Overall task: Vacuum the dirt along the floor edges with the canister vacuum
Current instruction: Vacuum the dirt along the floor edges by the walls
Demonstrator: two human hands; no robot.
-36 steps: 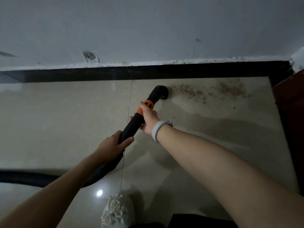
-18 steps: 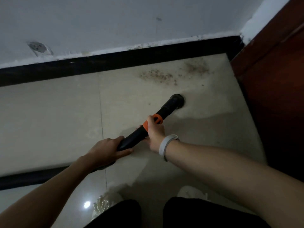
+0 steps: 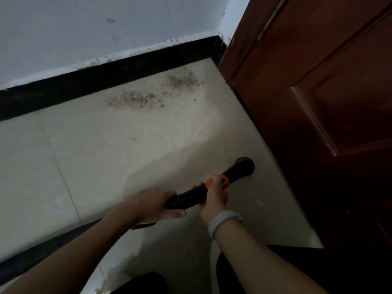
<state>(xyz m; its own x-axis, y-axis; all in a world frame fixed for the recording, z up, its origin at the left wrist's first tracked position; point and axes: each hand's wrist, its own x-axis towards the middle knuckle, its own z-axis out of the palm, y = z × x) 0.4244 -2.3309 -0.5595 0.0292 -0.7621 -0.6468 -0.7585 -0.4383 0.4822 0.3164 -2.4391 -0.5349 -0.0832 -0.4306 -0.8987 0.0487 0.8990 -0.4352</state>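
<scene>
Both hands hold a black vacuum wand [image 3: 191, 197] with an orange collar [image 3: 222, 181]. My left hand [image 3: 152, 206] grips its rear end where the ribbed hose [image 3: 38, 253] joins. My right hand [image 3: 212, 198], with a pale wristband, grips the wand at the orange collar. The round black nozzle [image 3: 245, 166] rests on the pale tile close to the door's lower edge. Two brown patches of dirt [image 3: 135, 99] [image 3: 182, 80] lie on the floor beside the black baseboard [image 3: 106, 75], well beyond the nozzle.
A dark red wooden door [image 3: 318, 102] fills the right side. The white wall [image 3: 84, 28] rises above the baseboard and meets the door at the corner. The hose trails off to the lower left. My dark trouser legs [image 3: 275, 272] show at the bottom.
The nozzle has swung right, away from the dirt by the baseboard, and now sits near the door. The view has turned right; both hands keep their grip.
</scene>
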